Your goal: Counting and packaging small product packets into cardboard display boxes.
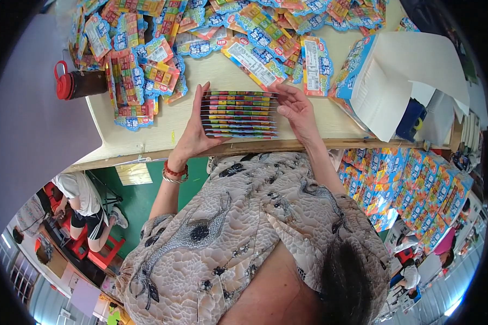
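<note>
A neat stack of flat, colourful candy packets stands on edge near the front of the cream table. My left hand, with a red bead bracelet on the wrist, presses flat against the stack's left end. My right hand presses against its right end, fingers stretched along the top corner. The stack is squeezed between the two palms. Behind it, a big heap of loose packets of the same kind covers the back of the table.
A dark bottle with a red lid lies at the table's left edge. An open white carton stands at the right. Stacked blue boxes fill the floor lower right. Another person sits on a red stool lower left.
</note>
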Demonstrator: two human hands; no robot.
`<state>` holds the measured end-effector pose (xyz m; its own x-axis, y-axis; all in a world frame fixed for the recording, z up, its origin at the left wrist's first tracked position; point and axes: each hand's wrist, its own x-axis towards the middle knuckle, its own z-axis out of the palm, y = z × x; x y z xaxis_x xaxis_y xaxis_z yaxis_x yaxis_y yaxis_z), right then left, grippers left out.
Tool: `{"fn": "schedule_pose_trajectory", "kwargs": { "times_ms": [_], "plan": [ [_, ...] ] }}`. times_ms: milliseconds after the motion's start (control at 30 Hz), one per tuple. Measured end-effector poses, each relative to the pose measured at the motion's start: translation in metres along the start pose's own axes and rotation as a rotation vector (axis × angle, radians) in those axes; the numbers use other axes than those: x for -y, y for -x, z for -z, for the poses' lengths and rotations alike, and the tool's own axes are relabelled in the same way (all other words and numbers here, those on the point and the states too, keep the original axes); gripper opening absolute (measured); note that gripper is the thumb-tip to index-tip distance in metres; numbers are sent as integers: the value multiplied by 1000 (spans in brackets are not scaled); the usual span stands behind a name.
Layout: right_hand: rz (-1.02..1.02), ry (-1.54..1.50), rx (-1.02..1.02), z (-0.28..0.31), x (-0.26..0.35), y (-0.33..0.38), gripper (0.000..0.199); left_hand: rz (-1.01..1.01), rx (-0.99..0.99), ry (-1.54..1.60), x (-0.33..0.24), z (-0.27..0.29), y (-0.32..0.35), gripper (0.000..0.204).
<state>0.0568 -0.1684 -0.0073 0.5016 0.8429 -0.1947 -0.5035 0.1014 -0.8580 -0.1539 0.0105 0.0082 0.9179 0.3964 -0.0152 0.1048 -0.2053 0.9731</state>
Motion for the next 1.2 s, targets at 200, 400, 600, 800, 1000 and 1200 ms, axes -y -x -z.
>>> {"fn": "schedule_pose_trajectory", "kwargs": {
  "times_ms": [200, 400, 600, 800, 1000, 1200],
  "plan": [
    [-12, 13, 27, -1, 5, 1, 56, -3, -2, -25, 7, 0, 2, 135],
    [-9, 7, 59, -1, 4, 0, 55, 9, 2, -49, 7, 1, 2, 135],
    [74, 121, 71, -3, -5, 0, 48, -14, 11, -20, 2, 1, 0, 135],
    [181, 618, -8, -21, -2, 9, 43, 5, 12, -44, -1, 1, 0, 135],
    [281, 951, -74, -21, -11, 14, 43, 13, 16, -55, -2, 1, -1, 134],
    [364, 1029, -48, -20, -9, 13, 45, -7, 18, -6, 0, 0, -1, 134]
  ]
}}
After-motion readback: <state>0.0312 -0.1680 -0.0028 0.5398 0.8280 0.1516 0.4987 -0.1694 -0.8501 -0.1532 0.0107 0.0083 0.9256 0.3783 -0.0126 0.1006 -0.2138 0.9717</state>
